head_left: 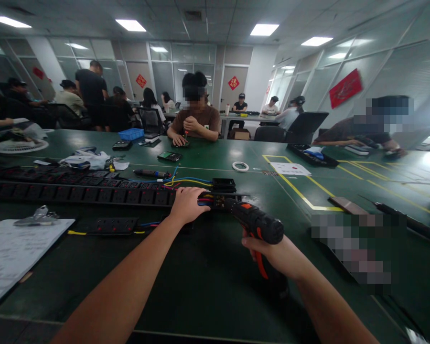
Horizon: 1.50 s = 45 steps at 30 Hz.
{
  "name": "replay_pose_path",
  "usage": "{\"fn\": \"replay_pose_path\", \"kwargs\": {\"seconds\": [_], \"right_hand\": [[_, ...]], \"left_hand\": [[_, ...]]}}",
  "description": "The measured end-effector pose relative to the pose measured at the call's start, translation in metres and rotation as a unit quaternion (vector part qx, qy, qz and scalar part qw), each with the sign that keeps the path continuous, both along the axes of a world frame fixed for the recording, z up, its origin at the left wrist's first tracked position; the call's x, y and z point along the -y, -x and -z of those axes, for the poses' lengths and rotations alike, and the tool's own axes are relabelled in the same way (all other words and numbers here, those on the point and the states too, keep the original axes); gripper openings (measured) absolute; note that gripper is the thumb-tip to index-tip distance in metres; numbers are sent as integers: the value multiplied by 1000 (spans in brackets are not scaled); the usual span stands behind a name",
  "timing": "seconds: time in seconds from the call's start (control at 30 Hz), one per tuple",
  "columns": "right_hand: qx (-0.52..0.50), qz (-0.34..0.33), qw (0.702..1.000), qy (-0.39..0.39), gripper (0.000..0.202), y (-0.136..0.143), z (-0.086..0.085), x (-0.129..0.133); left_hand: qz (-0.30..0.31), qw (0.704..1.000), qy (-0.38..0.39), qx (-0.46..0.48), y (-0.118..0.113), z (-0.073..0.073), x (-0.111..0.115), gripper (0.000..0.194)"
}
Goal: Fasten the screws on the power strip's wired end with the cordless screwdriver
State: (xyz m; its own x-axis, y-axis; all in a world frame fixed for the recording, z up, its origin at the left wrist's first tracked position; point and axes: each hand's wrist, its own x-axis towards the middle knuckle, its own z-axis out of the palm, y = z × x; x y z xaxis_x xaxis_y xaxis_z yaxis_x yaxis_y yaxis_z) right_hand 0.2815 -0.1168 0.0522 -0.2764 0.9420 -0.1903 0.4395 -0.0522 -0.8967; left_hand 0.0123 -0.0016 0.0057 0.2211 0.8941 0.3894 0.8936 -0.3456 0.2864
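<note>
A long black power strip (103,193) with a row of sockets lies across the table. My left hand (188,204) is closed over its right part, where red, blue and yellow wires show beside the fingers. In my right hand (272,251) is a black and orange cordless screwdriver (256,222), its handle gripped and its nose pointing left. The tool's tip meets or nearly meets the small end block (220,200) of the strip; exact contact cannot be made out. Behind the strip, blue and yellow wires (189,180) run to a black socket piece (224,183).
A short socket module (114,225) and a clipboard (25,243) lie at left. Behind the strip are a pen-shaped tool (151,174) and a tape roll (240,166). At right are a phone (349,204) and a blurred-out item (358,253). Co-workers sit across the green table (200,301).
</note>
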Motion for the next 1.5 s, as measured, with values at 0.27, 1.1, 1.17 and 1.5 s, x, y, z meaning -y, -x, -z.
{"fn": "replay_pose_path", "kwargs": {"seconds": [0.27,1.1,1.17,1.5], "right_hand": [[6,-4,1000,-15,18,1,0,0],[4,-2,1000,-14,18,-1,3,0],[5,-2,1000,-14,18,0,2,0],[13,-12,1000,-12,16,-1,-1,-1]], "left_hand": [[1,1000,-10,-2,3,4,-2,59],[-4,1000,9,0,1,1,-1,58],[-3,1000,5,0,1,1,0,59],[3,1000,-6,-2,3,4,-2,59]]}}
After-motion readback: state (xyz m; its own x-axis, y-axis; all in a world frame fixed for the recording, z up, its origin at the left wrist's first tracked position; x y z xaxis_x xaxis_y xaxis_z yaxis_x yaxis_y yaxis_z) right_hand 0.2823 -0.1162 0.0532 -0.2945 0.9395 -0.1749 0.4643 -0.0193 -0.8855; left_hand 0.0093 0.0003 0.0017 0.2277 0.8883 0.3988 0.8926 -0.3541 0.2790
